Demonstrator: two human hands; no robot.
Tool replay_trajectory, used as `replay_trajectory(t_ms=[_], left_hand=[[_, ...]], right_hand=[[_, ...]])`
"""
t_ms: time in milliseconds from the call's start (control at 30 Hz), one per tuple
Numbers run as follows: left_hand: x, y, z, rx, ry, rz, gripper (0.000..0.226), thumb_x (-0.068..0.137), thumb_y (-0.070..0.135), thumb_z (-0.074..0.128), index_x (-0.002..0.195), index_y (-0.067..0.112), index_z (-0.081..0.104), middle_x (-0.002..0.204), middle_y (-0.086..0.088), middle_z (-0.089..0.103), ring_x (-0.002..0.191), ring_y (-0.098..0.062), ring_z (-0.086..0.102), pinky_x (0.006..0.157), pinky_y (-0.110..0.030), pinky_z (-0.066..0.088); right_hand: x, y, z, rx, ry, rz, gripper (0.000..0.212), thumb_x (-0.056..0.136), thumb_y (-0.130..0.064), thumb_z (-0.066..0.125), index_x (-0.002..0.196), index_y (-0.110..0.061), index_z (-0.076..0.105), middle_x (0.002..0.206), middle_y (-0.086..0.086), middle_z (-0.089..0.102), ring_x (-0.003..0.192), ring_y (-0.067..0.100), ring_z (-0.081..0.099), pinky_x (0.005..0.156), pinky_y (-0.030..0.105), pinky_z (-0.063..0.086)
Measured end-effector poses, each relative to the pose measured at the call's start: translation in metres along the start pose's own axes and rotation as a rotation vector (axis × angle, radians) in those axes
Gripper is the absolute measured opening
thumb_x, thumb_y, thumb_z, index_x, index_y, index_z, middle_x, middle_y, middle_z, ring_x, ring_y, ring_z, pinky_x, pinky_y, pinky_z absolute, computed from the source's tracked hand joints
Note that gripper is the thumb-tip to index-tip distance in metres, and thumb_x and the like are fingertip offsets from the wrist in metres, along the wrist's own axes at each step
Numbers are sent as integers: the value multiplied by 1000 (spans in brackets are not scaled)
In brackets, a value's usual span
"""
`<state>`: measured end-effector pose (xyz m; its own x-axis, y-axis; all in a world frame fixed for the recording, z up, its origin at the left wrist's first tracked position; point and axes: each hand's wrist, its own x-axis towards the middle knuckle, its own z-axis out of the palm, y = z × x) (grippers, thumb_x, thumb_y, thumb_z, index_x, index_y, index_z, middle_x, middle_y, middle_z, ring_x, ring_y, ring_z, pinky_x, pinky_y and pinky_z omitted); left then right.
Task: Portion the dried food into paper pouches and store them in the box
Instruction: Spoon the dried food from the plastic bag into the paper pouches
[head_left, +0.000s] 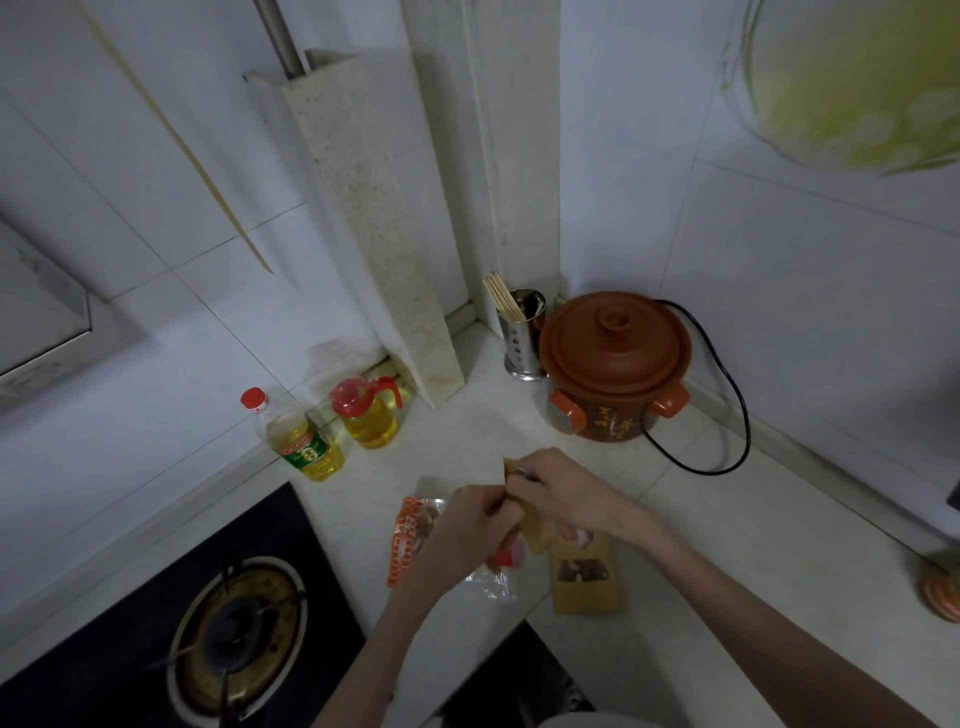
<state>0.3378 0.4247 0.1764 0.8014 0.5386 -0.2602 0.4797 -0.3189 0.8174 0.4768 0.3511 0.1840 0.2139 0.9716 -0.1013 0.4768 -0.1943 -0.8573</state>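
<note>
A brown paper pouch (535, 527) is held above the counter between both hands. My left hand (467, 525) pinches its left top edge and my right hand (556, 488) pinches the right top edge. Under my left hand lies a clear plastic bag with orange print (408, 540) holding dark dried food. A second brown paper pouch (584, 582) with a small window lies flat on the counter to the right of it. No box is visible.
A brown clay electric pot (613, 364) with a black cord stands at the back corner, beside a metal chopstick holder (522, 332). Two oil bottles (296, 434) (366, 413) stand at the back left. A gas stove burner (239, 631) lies at the left front.
</note>
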Motion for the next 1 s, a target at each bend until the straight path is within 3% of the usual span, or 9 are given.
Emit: replay_trajectory(t_ms=[133,267,400,500,600,733,833,933,1000], left_hand=[[-3,-5,4,62,38,11,31,78,25,50,48,22,48,39,12,47,35,1,38,42,-15,32],[-1,-11,7,129,62,28,41,77,16,58,38,24,50,33,13,46,32,1,40,43,-9,29],[4,-16,-1,173,138,23,35,71,31,54,39,20,44,34,7,42,33,-4,37,44,-23,35],[7,-20,-13,192,207,-25,29,68,32,53,40,25,51,33,9,45,29,-3,42,37,-16,32],[8,-20,-9,388,257,29,31,63,42,49,41,23,38,37,10,41,35,-5,38,38,-15,26],[4,-19,9,206,139,110,16,75,36,59,83,32,45,58,12,53,52,2,55,46,-10,36],[2,-19,7,-128,126,22,48,85,13,64,121,31,38,98,10,60,56,-5,63,43,-13,43],[5,-19,-1,-180,259,-36,58,86,14,68,135,30,40,117,9,55,61,-15,67,41,-16,45],[7,-19,0,-102,257,19,53,89,13,63,135,32,45,108,8,59,55,-16,64,41,-19,45]], right_hand=[[-3,10,8,67,-31,58,41,90,-14,52,52,-20,42,52,-1,40,48,9,35,50,24,27],[-4,13,14,-118,-1,-9,45,88,-16,54,47,-24,37,49,-3,41,48,11,38,50,25,28],[-4,19,4,-241,6,-36,44,88,-22,54,48,-31,37,47,-12,43,44,4,42,47,18,29],[-7,24,0,-288,-2,-18,38,86,-27,54,52,-30,39,50,-11,45,44,3,42,45,18,29],[-4,24,5,-291,27,20,38,86,-33,54,50,-29,41,49,-10,46,43,3,44,44,17,28],[1,20,10,-257,-8,20,38,84,-32,52,47,-30,40,46,-10,45,43,4,45,46,19,30],[-1,18,9,-248,-34,-6,38,85,-30,52,48,-33,42,46,-11,47,44,5,44,46,18,30],[-4,20,6,-225,-5,40,41,90,-29,52,50,-29,44,45,-8,46,43,6,41,48,22,31],[-5,19,9,-229,41,79,38,92,-30,49,56,-18,52,53,0,53,49,16,51,52,31,39]])
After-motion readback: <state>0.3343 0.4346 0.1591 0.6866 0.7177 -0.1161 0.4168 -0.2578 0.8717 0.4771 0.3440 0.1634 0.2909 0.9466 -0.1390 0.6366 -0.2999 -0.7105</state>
